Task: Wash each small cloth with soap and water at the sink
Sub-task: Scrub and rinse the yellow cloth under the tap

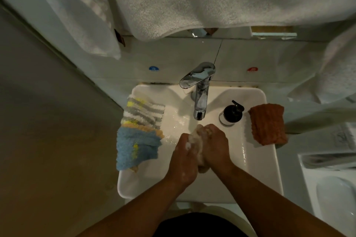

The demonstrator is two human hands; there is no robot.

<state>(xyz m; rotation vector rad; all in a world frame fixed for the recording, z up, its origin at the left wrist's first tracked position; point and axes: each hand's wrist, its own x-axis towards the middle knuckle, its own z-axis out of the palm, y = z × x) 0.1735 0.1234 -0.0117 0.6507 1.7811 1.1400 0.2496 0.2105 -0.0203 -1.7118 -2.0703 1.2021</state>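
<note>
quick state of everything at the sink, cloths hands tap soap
pale cloth, bunched, sudsy, gripped between both hands
left hand, grips the cloth, foamy
right hand, grips the cloth
striped cloth, lying on sink rim, left
blue cloth, draped over sink rim, left
orange cloth, folded on sink rim, right
soap pump, upright
tap, flow cannot be told

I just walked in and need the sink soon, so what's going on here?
A person is washing a pale cloth over the sink, just in front of the faucet. The left hand and right hand both grip it, bunched and sudsy. A pile of striped and blue cloths lies on the sink's left edge. A rust-coloured cloth lies on the right edge, beside the black soap pump. I cannot tell whether those are washed yet.
</note>
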